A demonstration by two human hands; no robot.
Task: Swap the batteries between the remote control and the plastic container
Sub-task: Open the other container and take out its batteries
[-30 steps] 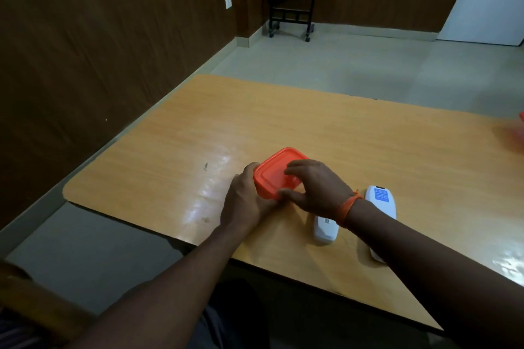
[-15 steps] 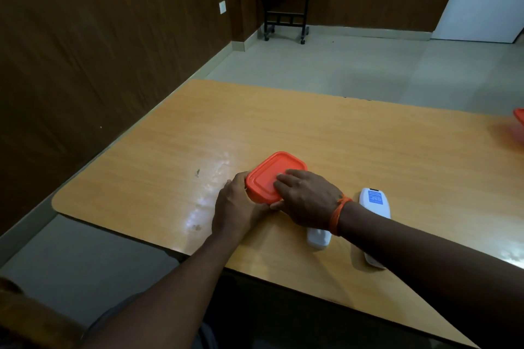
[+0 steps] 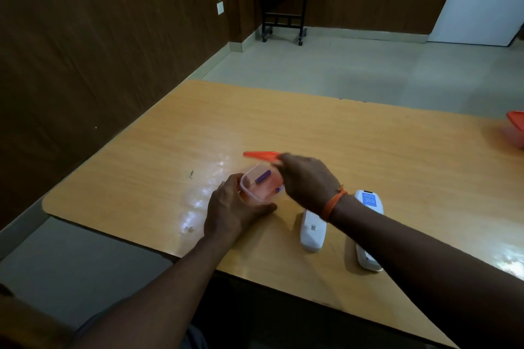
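Observation:
A small clear plastic container (image 3: 249,193) sits on the wooden table (image 3: 368,150), gripped at its near-left side by my left hand (image 3: 232,207). Inside lie purple batteries (image 3: 263,176), one partly hidden by my right hand. My right hand (image 3: 306,181) holds the orange lid (image 3: 261,155) lifted just above the container's far rim. A white remote control (image 3: 367,201) lies to the right, partly under my right forearm. A second white piece (image 3: 312,231), face down with a small label, lies between the remote and the container.
Another orange-lidded container (image 3: 516,127) shows at the table's right edge. The table's near edge runs diagonally below my arms. A dark wall stands to the left, and a small black side table (image 3: 285,3) is in the far corner.
The orange lid was pressed on the container before. My right hand has now lifted it off, exposing the purple batteries. My left hand still holds the container.

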